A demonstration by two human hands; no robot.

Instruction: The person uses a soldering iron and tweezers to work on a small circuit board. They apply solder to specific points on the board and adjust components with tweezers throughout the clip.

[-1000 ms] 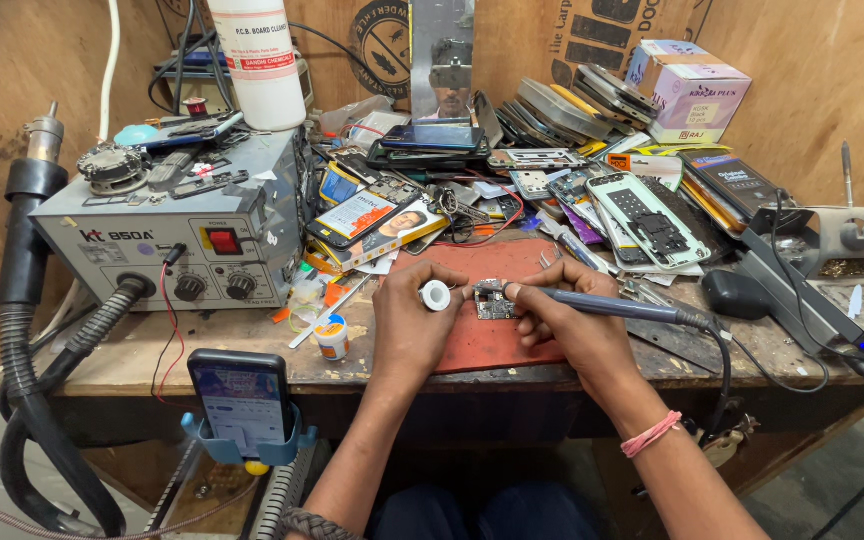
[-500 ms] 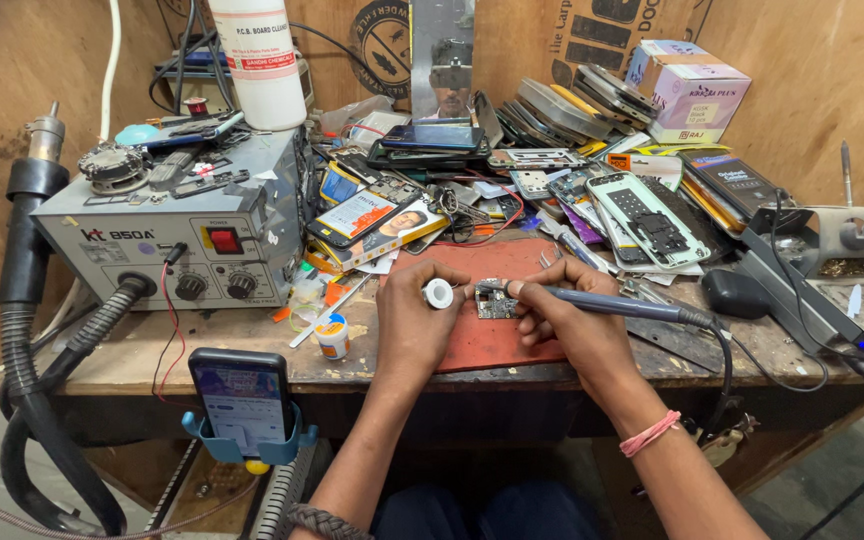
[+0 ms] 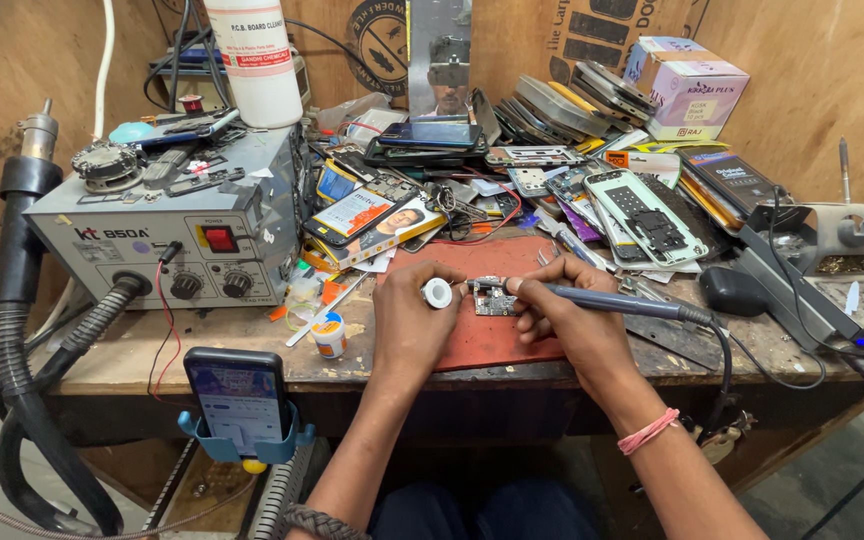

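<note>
The small circuit board (image 3: pixel 493 300) lies on the red mat (image 3: pixel 472 340), near the front edge of the surface and about midway along it. The right hand (image 3: pixel 577 325) has its grip closed around a blue-handled soldering iron (image 3: pixel 617 301), held like a pen, the tip resting at the board's right side. The left hand (image 3: pixel 414 318) has its grip closed on a small white spool (image 3: pixel 438 293), pinched between thumb and fingers just left of the board; whether any wire reaches the board is too fine to tell.

As a judgement, the soldering is under way and not finished: iron and spool are both at the board, and the board lies bare, not fitted into any phone body.

Just left of the mat stands a small pot (image 3: pixel 328 335) with a white lid. Toward the left end sits a grey hot-air station (image 3: pixel 177 235), its black hose (image 3: pixel 22 380) hanging over the front edge. A phone (image 3: pixel 239 395) is held in a blue cradle below that edge. Along the back lies a heap of phone frames and parts (image 3: pixel 642 215), and a white bottle (image 3: pixel 252 60) stands behind the station.
</note>
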